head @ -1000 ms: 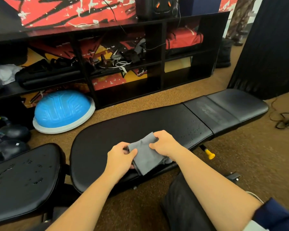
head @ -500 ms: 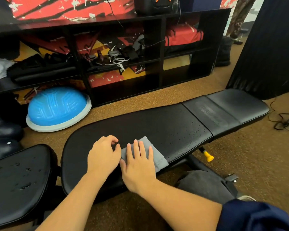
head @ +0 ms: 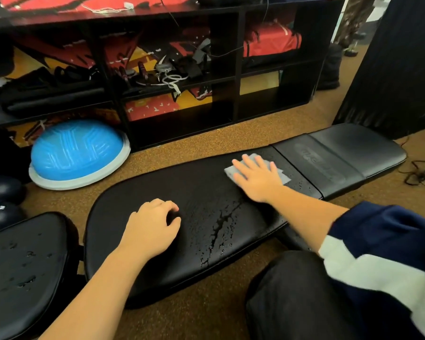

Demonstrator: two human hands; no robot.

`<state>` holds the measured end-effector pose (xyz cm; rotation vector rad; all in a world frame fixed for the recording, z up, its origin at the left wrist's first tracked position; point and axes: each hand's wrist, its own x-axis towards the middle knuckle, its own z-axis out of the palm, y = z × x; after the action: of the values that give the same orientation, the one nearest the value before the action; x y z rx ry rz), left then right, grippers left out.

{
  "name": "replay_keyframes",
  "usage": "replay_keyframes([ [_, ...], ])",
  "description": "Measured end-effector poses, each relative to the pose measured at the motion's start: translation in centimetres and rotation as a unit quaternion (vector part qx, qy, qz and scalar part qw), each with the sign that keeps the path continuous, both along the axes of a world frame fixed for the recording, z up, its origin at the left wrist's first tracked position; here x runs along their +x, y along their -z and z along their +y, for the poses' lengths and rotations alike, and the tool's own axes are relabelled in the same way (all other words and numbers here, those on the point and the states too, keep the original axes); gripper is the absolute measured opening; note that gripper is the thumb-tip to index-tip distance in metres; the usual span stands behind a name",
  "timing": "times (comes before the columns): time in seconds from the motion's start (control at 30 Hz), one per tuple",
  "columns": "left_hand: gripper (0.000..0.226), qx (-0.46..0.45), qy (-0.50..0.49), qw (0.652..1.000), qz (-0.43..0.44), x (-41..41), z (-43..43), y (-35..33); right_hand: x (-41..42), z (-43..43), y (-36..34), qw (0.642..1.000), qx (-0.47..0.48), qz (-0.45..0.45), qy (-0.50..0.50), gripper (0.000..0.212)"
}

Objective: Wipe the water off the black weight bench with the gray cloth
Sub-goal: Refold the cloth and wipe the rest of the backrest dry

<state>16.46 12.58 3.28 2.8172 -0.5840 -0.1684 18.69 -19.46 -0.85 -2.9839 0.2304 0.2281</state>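
Note:
The black weight bench point(head: 138, 261) lies flat across the floor, its long back pad in the middle and a seat pad point(head: 25, 266) at the left. Water streaks and droplets point(head: 219, 224) sit on the middle of the long pad, and more drops lie on the seat pad. The gray cloth point(head: 284, 174) lies flat near the long pad's right end. My right hand point(head: 255, 179) presses on it with fingers spread, covering most of it. My left hand point(head: 152, 227) rests on the pad's left part, fingers curled, holding nothing.
A blue balance dome point(head: 76, 153) sits on the carpet behind the bench. A black shelf unit point(head: 236, 69) full of gear runs along the back. Cables point(head: 422, 175) lie at the right. My knee point(head: 295, 298) is close in front of the bench.
My right hand has slid the cloth from the pad's near middle out to its right end, leaving a wet streak exposed. My left hand let go of the cloth and now rests on the pad.

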Motion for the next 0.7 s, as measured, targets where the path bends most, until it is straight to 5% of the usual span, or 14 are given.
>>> replay_keyframes([
  [0.2, 0.026, 0.004, 0.01, 1.0, 0.003, 0.6, 0.2, 0.4, -6.9, -1.5, 1.2, 0.994, -0.025, -0.063, 0.082, 0.077],
  [0.37, 0.025, -0.016, 0.01, 1.0, 0.002, 0.7, 0.0, 0.3, -13.7, -0.6, 1.8, 0.994, -0.006, -0.081, -0.074, 0.058],
  [0.6, 0.023, -0.026, 0.007, 1.0, 0.008, 0.0, 0.3, -0.2, -7.3, -6.6, 1.8, 0.996, -0.067, -0.05, 0.041, 0.078],
  [0.7, 0.024, -0.022, -0.002, 1.0, 0.012, -0.1, 0.3, -0.4, -3.6, -3.9, 1.1, 0.996, -0.04, -0.021, 0.08, 0.065],
])
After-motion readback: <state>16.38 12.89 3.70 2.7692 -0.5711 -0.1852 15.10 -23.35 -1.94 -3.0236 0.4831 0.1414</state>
